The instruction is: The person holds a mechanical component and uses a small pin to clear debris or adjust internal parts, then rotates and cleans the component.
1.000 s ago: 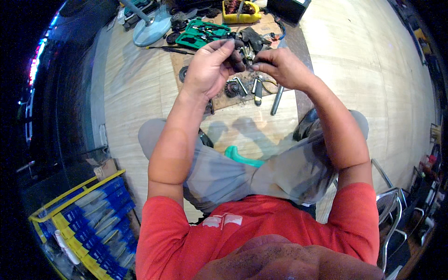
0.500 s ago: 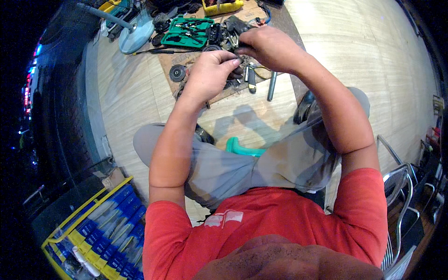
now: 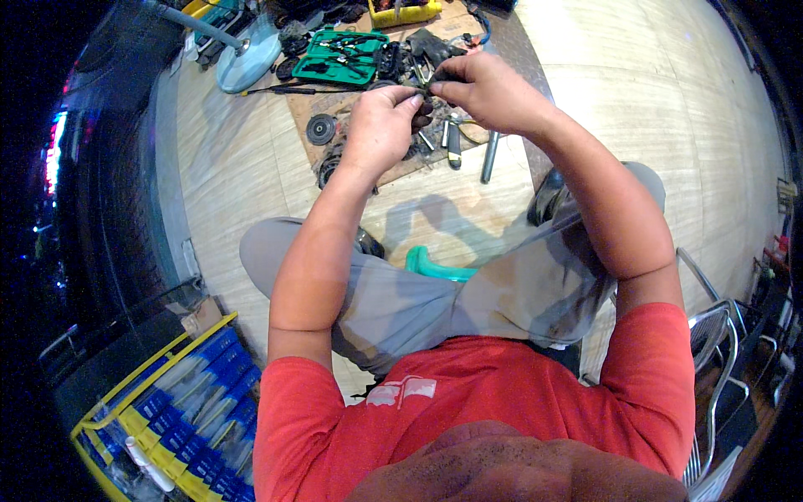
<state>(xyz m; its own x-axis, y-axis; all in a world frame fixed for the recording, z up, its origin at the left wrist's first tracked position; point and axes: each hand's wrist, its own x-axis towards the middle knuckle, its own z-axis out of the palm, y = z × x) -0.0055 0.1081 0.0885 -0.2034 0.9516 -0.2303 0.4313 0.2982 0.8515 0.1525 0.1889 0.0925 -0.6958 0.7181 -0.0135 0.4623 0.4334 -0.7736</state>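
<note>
Over the cluttered brown board (image 3: 393, 174), my left hand (image 3: 383, 125) is closed in a pinch, thumb against fingertips. Facing it from the right, my right hand (image 3: 488, 90) also pinches, its fingertips almost meeting those of the left. Whatever small dark thing lies between them is too small to make out. Just beyond the fingers are dark parts and a black crumpled piece (image 3: 433, 46). A green tool case (image 3: 339, 60) lies unfolded behind my left hand. Nearer me are a tool with a black and yellow handle (image 3: 454, 149) and a metal tube (image 3: 490, 159).
A round black disc (image 3: 320, 129) lies at the board's left side. Past it stands a pale round base with a pole (image 3: 247, 65). A yellow container (image 3: 404, 12) is at the far edge. Blue-and-yellow packs fill a rack (image 3: 188, 410) at lower left; a metal chair (image 3: 719, 351) stands at right.
My right hand has lowered slightly and shifted right, its fingertips now closer to my left hand's. The left hand keeps its pinch. The whole view has shifted a little.
</note>
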